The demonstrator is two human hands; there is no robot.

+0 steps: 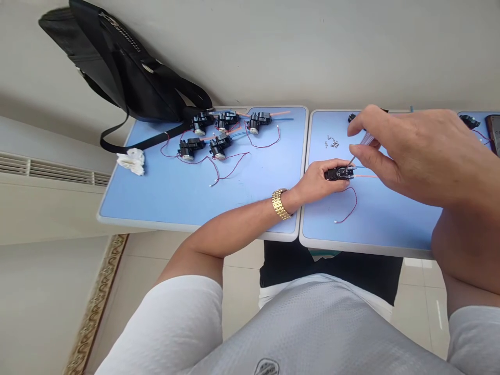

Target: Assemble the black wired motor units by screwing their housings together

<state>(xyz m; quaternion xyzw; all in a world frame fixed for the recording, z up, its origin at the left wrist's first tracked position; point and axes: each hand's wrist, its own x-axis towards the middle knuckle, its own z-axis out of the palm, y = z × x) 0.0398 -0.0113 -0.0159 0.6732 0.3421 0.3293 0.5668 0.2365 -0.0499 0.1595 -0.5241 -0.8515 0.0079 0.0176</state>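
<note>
We are cradling a black wired connector (pixel 339 174) in our left hand (pixel 316 182), the fingers curled around its body, while our right hand (pixel 394 156) is pinching a slim pointed tool with a clear shaft (pixel 366 139) between thumb and forefinger. The tool is slanting down and left, its tip touching the connector's right end. The connector's long axis is running roughly left to right across the tabletop, which puts that end nearer the right hand, and pale wires are trailing from it. A red wire (pixel 349 205) is looping below it on a blue table (pixel 375 229), and small metal terminals (pixel 332 142) are lying beyond. Five more wired connectors (pixel 219 136) are sitting on the neighbouring table (pixel 250 203), near a black bag (pixel 117 67) and a crumpled tissue (pixel 132 160), and a tiled floor (pixel 242 281) is showing below
</note>
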